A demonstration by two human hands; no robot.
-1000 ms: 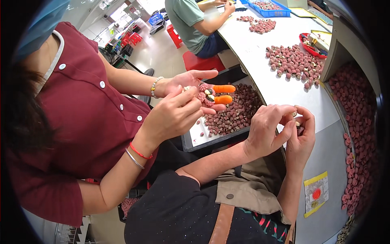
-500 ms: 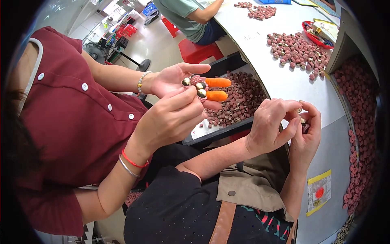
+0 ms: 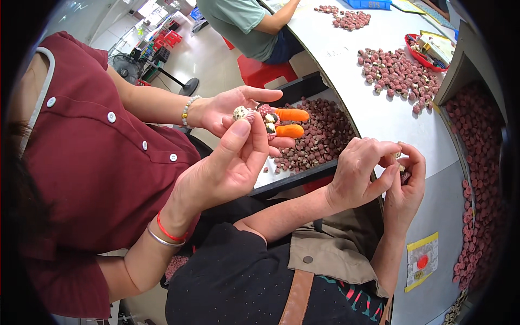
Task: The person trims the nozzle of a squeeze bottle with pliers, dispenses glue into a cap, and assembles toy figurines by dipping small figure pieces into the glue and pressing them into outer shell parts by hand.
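Observation:
My left hand (image 3: 360, 169) and my right hand (image 3: 407, 187) are close together over the table edge, fingers bent and fingertips meeting. Between the fingers of my right hand sits a small dark and cream piece (image 3: 403, 169), mostly hidden. A cream bit shows at the fingertips of my left hand, pinched against the right fingers. To the left, a co-worker's open palm (image 3: 219, 111) wears orange finger covers (image 3: 291, 115) and holds several red knobbly pieces with cream and dark patches. That person's other hand (image 3: 230, 168) pinches a pink and cream piece (image 3: 242, 113).
A black tray (image 3: 298, 181) of red-brown round pieces stands behind my left hand. More pieces lie heaped on the white table (image 3: 398, 73) and at the right (image 3: 476, 179). A red dish (image 3: 428, 57), a yellow-edged packet (image 3: 421, 262) and a seated person (image 3: 244, 27) are around.
The co-worker's pinching hand has turned palm up and raised a piece off the other palm. My hands have stayed nearly in place, fingers shifting slightly.

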